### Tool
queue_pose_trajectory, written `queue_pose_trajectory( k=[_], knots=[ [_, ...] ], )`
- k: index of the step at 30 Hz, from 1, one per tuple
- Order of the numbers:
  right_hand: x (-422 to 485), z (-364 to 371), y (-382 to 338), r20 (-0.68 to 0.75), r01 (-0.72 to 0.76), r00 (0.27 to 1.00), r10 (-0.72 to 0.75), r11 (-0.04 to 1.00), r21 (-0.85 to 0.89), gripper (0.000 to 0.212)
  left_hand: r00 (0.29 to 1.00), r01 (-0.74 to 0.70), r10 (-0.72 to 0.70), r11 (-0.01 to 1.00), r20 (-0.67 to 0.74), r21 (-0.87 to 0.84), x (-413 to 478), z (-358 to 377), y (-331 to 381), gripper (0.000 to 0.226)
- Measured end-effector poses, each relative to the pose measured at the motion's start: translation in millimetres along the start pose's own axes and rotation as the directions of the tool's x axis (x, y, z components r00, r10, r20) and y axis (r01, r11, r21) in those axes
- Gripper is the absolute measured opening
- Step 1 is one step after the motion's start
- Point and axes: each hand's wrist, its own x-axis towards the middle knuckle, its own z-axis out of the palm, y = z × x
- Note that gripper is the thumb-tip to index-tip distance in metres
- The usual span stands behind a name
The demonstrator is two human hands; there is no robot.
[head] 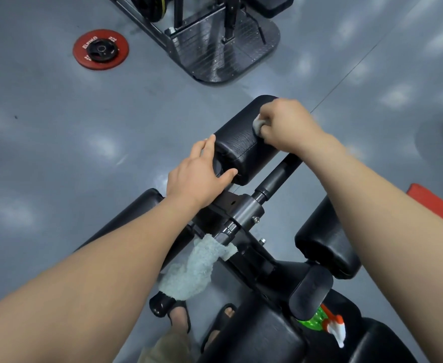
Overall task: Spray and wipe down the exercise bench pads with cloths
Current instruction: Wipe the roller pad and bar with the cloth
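**ENTRY: BENCH ROLLER PAD UNDER WIPING, HEAD VIEW**

1. Upper roller pad (241, 142): black, cylindrical, seen just above centre, carried on a dark metal bar (278, 176) that runs down toward 6 o'clock.
2. Right grip (288, 124): placed on the pad's top at its 1 o'clock side. The fingers are curled and pinched round a small pale cloth (258, 124), which is pressed onto the pad's surface.
3. Left grip (196, 176): set against the pad's near end, at its 8 o'clock side. The fingers are spread and fairly straight, the thumb is laid on the end face, and nothing is held.
4. Second cloth (196, 268): light blue-grey, draped over the frame below centre and hung toward 7 o'clock, partly covered by the left forearm.
5. Spray bottle (316, 320): green, with an orange-and-white trigger head, lodged on the bench at 5 o'clock, half hidden behind a small black pad (311, 292).
6. Lower roller pads: one at 8 o'clock (136, 213), one at 4 o'clock (328, 237), both black.
7. Bench seat (254, 336): black, at 6 o'clock.
8. Grey floor (58, 153): a red weight plate (100, 49) is laid flat at 11 o'clock; a machine footplate (223, 48) is seen at 12 o'clock; a red mat edge (435, 200) at 3 o'clock.
9. Sandalled feet (179, 315): seen at 6 o'clock, left of the bench seat.
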Motion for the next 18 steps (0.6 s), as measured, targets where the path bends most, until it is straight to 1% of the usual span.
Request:
queue_pose_trajectory(
  k=[3, 4, 5, 7, 9, 11, 12, 13, 15, 17, 18],
  knots=[
    [-21, 9, -20, 0.131, 0.141, 0.980, -0.151, 0.987, 0.079, 0.014, 1.000, 0.004, -0.004, 1.000, -0.004, 0.007, 1, 2, -1, 0.087],
    [-23, 10, -21, 0.148, 0.164, 0.973, -0.175, 0.983, 0.086, 0.015, 1.000, 0.002, -0.002, 1.000, -0.004, 0.008, 1, 2, -1, 0.086],
    [-20, 9, -17, 0.134, 0.167, 0.975, -0.176, 0.983, 0.079, 0.014, 1.000, 0.000, 0.000, 1.000, -0.005, 0.007, 1, 2, -1, 0.085],
    [-5, 8, 1, 0.043, 0.113, 0.993, -0.114, 0.993, 0.024, 0.012, 1.000, -0.002, 0.002, 1.000, -0.007, 0.001, 1, 2, -1, 0.084],
    [12, 5, 21, -0.058, -0.012, 0.998, 0.010, 1.000, -0.023, 0.011, 1.000, -0.004, 0.004, 1.000, -0.005, 0.002, 1, 2, -1, 0.083],
    [20, 5, 28, -0.095, -0.086, 0.992, 0.082, 0.996, -0.035, 0.014, 1.000, -0.002, 0.002, 1.000, -0.006, 0.002, 1, 2, -1, 0.084],
    [18, 7, 22, -0.094, -0.079, 0.993, 0.074, 0.995, -0.053, 0.016, 1.000, -0.001, 0.001, 1.000, -0.006, 0.002, 1, 2, -1, 0.084],
    [13, 10, 15, -0.080, -0.043, 0.996, 0.039, 0.998, -0.052, 0.017, 1.000, -0.001, 0.001, 1.000, -0.009, 0.001, 1, 2, -1, 0.084],
    [-4, 15, -7, -0.003, 0.056, 0.998, -0.056, 0.998, 0.015, 0.017, 1.000, 0.003, -0.003, 1.000, -0.012, 0.002, 1, 3, -1, 0.084],
    [-24, 18, -24, 0.101, 0.148, 0.983, -0.156, 0.986, 0.077, 0.014, 1.000, 0.005, -0.005, 1.000, -0.013, 0.006, 1, 3, -1, 0.084],
    [-28, 18, -25, 0.122, 0.166, 0.977, -0.176, 0.982, 0.090, 0.014, 1.000, 0.005, -0.005, 1.000, -0.014, 0.006, 1, 3, 0, 0.084]
  ],
)
